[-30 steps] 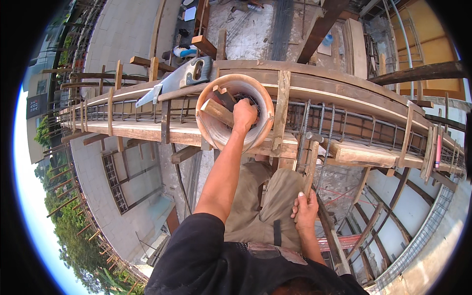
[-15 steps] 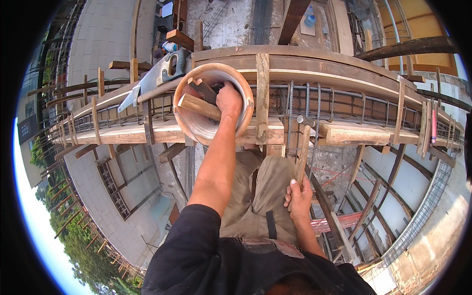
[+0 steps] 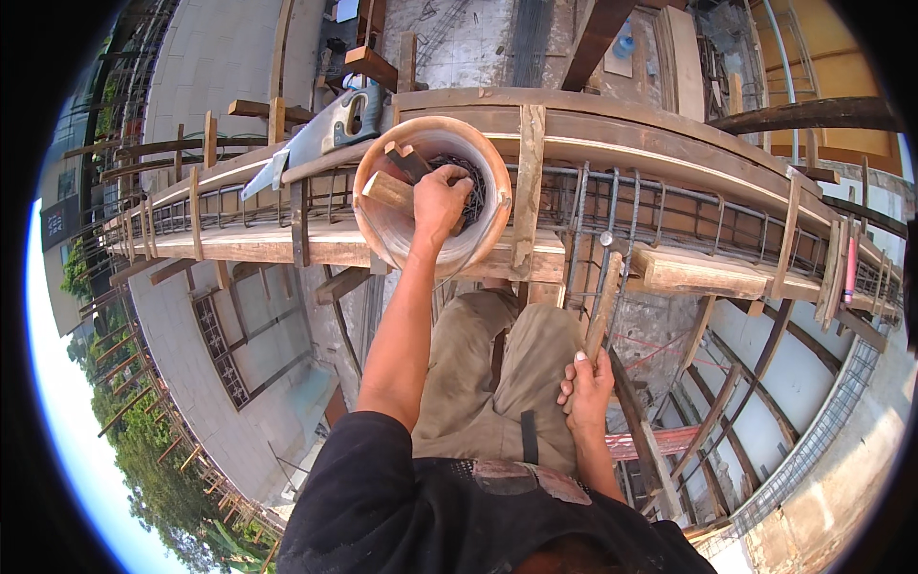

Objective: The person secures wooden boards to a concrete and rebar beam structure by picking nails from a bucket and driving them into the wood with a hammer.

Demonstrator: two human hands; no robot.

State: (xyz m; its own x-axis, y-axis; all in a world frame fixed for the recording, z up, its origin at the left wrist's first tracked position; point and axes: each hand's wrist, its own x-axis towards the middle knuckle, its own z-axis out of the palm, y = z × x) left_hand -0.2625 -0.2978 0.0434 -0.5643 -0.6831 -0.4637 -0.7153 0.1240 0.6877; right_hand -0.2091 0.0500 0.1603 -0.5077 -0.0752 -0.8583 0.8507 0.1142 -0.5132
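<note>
Since the earlier frame the left hand has sunk lower into the bucket, and the bucket now sits more centred on the wooden beam form than it did a moment before. The left fingers are curled down over the dark nails heaped inside the bucket; whether they have actually closed on any nails cannot be told, as the hand covers them. Two short wooden blocks lean in the bucket just beside the hand, touching its wall.

The right hand is low, near the person's knee, with its fingers wrapped tight around the wooden handle of a hammer. The hammer stands upright, its metal head up against the steel bars of the reinforcing cage that runs inside the beam form.

A handsaw lies flat on the planks to the left of the bucket, its blade pointing away to the left and its handle just beside the bucket rim. The person's legs in khaki trousers are below the beam, with a courtyard floor far beneath.
</note>
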